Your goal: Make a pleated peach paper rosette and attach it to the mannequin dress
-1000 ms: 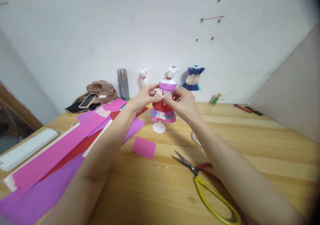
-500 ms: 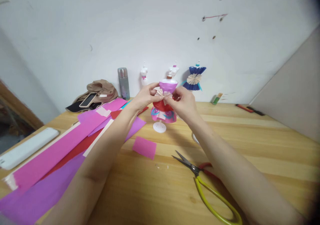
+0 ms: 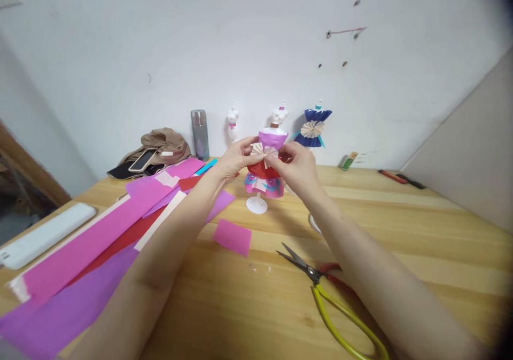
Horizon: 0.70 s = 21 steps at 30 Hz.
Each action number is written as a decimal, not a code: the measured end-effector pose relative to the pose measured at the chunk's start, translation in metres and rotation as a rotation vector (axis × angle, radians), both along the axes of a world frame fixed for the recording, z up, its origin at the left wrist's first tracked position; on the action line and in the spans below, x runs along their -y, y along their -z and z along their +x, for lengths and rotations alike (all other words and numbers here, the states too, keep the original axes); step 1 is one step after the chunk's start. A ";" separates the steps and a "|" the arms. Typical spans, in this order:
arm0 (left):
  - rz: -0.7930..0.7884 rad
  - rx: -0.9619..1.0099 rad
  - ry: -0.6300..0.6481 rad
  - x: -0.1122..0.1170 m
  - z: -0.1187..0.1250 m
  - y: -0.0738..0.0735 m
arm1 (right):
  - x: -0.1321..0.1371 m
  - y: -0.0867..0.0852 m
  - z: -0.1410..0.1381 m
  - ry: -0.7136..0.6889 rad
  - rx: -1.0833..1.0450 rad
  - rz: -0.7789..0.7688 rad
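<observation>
A small white dress form point(image 3: 256, 205) stands upright on its round base in front of me. It wears a purple top point(image 3: 272, 139), a red layer point(image 3: 263, 170) and a pink skirt point(image 3: 264, 187) with blue swirls. A cream pleated paper bow point(image 3: 264, 152) lies against its waist. From the left, my left hand point(image 3: 239, 157) pinches the bow's left side. My right hand point(image 3: 294, 161) has its thumb and fingertips closed on the bow's right side near the middle. The fingers partly hide the dress's sides.
Open scissors point(image 3: 315, 276) lie near my right forearm. A pink paper piece point(image 3: 233, 237) is left of them. Paper strips point(image 3: 100, 232), a phone point(image 3: 143, 160) and a white case point(image 3: 50, 235) fill the left. A flask point(image 3: 200, 134) and a blue-dressed form point(image 3: 316, 127) stand behind.
The view has shifted slightly, so everything sits a little lower and to the right. Both hands stay on the bow, with the right fingers only slightly moved.
</observation>
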<state>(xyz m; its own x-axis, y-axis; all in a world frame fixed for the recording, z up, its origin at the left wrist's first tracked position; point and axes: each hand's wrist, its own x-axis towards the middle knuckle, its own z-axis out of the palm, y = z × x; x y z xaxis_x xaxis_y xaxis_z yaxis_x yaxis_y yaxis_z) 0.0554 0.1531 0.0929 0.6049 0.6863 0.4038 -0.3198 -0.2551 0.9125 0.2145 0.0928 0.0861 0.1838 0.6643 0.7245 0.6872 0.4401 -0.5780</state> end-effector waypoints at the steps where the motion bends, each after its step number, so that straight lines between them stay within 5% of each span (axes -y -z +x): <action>1: 0.000 -0.003 0.001 -0.001 0.000 0.001 | -0.001 0.001 0.001 -0.004 -0.004 -0.005; 7: 0.003 0.001 -0.015 -0.008 -0.001 0.004 | -0.002 -0.002 0.011 -0.014 -0.030 0.009; 11: -0.009 -0.001 -0.014 -0.006 -0.001 0.003 | 0.010 -0.013 0.016 0.054 -0.077 0.294; 15: 0.019 -0.013 -0.020 -0.002 -0.002 0.000 | 0.024 -0.024 0.008 -0.051 0.138 0.504; 21: 0.009 0.002 -0.034 -0.004 -0.002 0.001 | 0.020 -0.017 -0.005 0.017 0.334 0.434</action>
<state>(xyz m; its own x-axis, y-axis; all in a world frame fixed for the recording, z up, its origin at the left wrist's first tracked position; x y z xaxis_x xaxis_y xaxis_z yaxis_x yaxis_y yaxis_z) 0.0538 0.1576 0.0921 0.5806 0.7025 0.4116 -0.3127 -0.2743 0.9094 0.2095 0.0724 0.1034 -0.0952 0.2907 0.9521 0.8113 0.5769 -0.0950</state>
